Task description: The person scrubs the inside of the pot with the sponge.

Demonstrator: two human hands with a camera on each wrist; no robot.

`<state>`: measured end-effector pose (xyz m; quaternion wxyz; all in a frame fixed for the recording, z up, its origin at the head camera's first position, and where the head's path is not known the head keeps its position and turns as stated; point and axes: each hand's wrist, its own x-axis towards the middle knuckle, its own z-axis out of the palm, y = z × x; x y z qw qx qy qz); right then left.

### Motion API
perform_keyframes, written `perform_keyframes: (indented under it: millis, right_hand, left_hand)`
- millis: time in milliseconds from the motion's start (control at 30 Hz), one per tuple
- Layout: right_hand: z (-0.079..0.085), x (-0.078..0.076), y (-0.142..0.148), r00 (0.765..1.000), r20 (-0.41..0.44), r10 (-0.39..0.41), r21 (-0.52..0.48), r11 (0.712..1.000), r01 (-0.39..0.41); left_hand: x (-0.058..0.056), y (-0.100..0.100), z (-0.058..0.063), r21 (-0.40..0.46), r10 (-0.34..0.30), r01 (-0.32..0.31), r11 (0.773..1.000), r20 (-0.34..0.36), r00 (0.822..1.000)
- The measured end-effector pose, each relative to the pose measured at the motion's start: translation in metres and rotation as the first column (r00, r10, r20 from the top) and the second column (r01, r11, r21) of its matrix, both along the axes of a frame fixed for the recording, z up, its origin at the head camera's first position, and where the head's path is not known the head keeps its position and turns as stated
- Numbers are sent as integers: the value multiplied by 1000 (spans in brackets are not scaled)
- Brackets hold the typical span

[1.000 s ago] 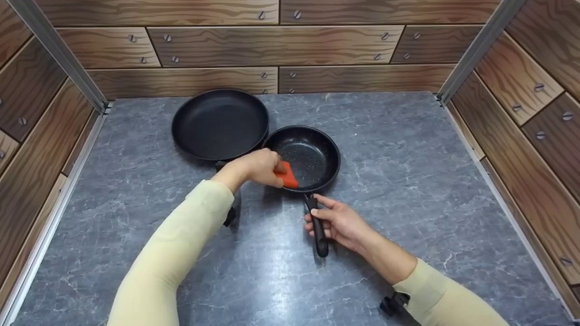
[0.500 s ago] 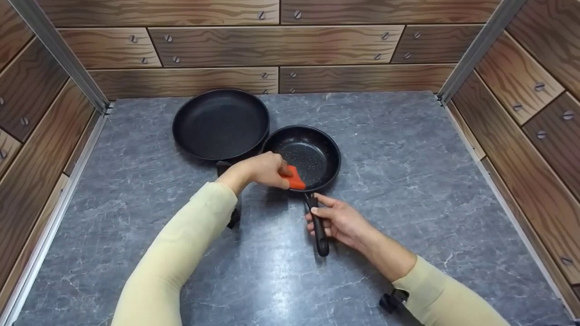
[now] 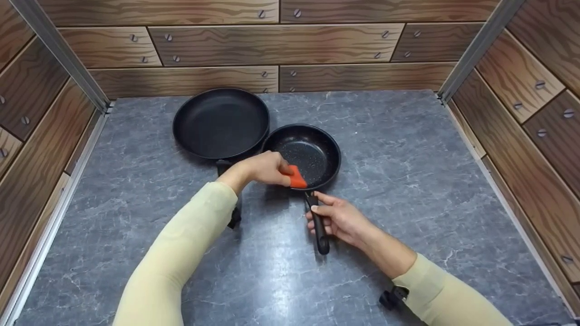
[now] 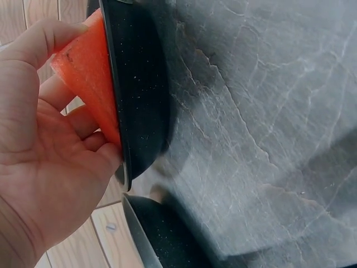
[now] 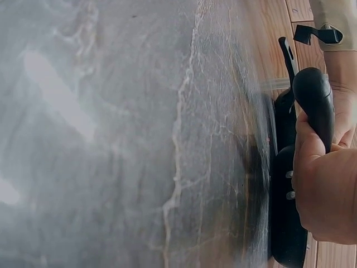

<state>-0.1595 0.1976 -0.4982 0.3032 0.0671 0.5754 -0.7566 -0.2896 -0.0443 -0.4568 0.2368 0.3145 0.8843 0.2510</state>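
A small black speckled frying pan (image 3: 315,156) stands on the table, its handle (image 3: 322,242) toward the person. My left hand (image 3: 265,168) pinches an orange sponge (image 3: 297,178) against the inside of the pan's near wall, just left of the handle. Seen from the left wrist, the sponge (image 4: 89,75) is bent between thumb and fingers, its lower edge hidden behind the pan rim (image 4: 115,84). My right hand (image 3: 346,220) grips the pan handle near its base, thumb on top and fingers around the far side. The right wrist view shows the handle end (image 5: 315,100) sticking out past that hand (image 5: 323,192).
A larger black frying pan (image 3: 221,123) stands right beside the small one, back left; its handle (image 3: 223,166) lies partly under my left forearm. The grey marbled table (image 3: 408,158) is walled by wood-patterned panels (image 3: 276,45) at the back and both sides.
My left hand has slid the sponge a little to the right along the near inside of the small pan, toward the handle. The right hand keeps its hold on the handle.
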Motion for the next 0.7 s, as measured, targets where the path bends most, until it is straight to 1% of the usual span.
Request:
perform_keyframes:
  millis: [67, 267, 367, 567, 700]
  right_hand:
    - [0, 0, 0, 1000, 4, 1, 3, 1000, -1]
    - [0, -1, 2, 1000, 3, 9, 4, 1000, -9]
    - [0, -1, 2, 1000, 0, 15, 7, 1000, -15]
    - [2, -2, 1, 1000, 0, 20, 17, 1000, -20]
    - [2, -1, 1, 999, -2, 35, 16, 999, -35]
  left_hand:
    - [1, 0, -1, 9, 13, -13, 1000, 17, 1000]
    - [1, 2, -2, 21, 6, -6, 1000, 8, 1000]
    - [2, 4, -2, 22, -3, 4, 1000, -14, 1000]
    - [6, 11, -4, 38, -49, 52, 998, -89, 995]
    - [9, 13, -6, 60, -38, 44, 997, -96, 995]
